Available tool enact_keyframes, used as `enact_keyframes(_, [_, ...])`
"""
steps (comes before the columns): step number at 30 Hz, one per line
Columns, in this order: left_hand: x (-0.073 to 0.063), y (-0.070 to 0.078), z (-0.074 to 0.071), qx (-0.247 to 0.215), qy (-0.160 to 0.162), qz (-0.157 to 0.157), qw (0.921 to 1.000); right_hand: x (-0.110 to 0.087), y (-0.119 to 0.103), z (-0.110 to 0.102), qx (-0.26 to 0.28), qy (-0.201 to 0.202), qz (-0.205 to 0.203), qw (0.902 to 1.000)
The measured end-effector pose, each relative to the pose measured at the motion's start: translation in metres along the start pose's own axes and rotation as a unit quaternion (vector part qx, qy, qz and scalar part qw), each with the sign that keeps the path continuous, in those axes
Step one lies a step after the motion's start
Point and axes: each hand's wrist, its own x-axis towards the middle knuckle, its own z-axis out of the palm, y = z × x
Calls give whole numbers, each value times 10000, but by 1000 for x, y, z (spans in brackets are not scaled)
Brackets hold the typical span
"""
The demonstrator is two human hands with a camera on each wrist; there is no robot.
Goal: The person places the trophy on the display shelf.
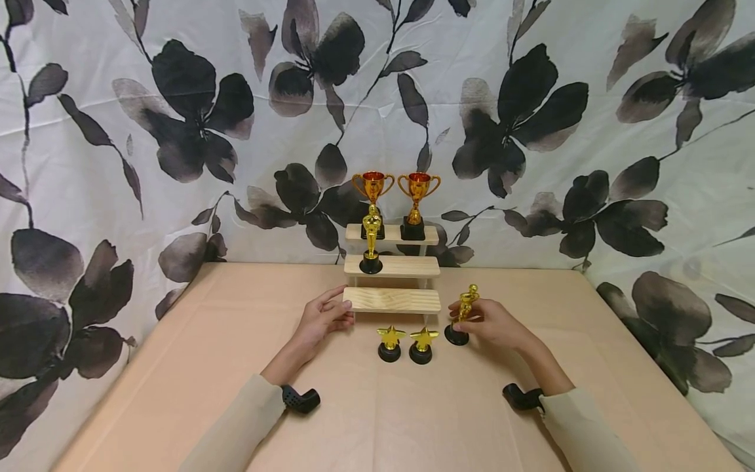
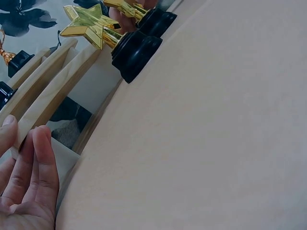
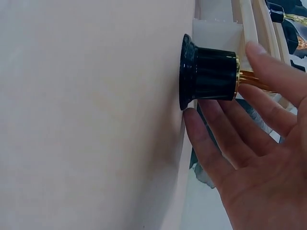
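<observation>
Statuette (image 1: 468, 301) in gold, on a black base, is held roughly upright to the right of a stepped wooden shelf (image 1: 392, 300), pinched between thumb and fingers of the right hand (image 1: 494, 322); whether its base is rested on the table (image 1: 389, 419) cannot be told. The shelf's lowest step is pinched at its left end by the left hand (image 1: 321, 319). Two star trophies (image 1: 390, 342) are stood before it; a second statuette (image 1: 371, 229) and two cups (image 1: 418, 189) are carried higher up.
</observation>
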Motion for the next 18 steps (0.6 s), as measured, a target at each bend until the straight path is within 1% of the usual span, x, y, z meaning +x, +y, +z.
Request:
enact_keyframes(5, [0, 0, -1, 18, -24, 8, 10000, 0, 0, 3, -116, 58, 103, 9999])
enact_keyframes(10, [-3, 0, -1, 23, -41, 6, 10000, -3, -1, 5, -117, 55, 110, 9999])
enact_keyframes(12, [-4, 1, -2, 16, -49, 2, 10000, -4, -2, 6, -152, 53, 43, 9999])
enact_keyframes(18, [-6, 1, -2, -15, -99, -15, 9999, -9, -5, 9, -200, 154, 125, 9996])
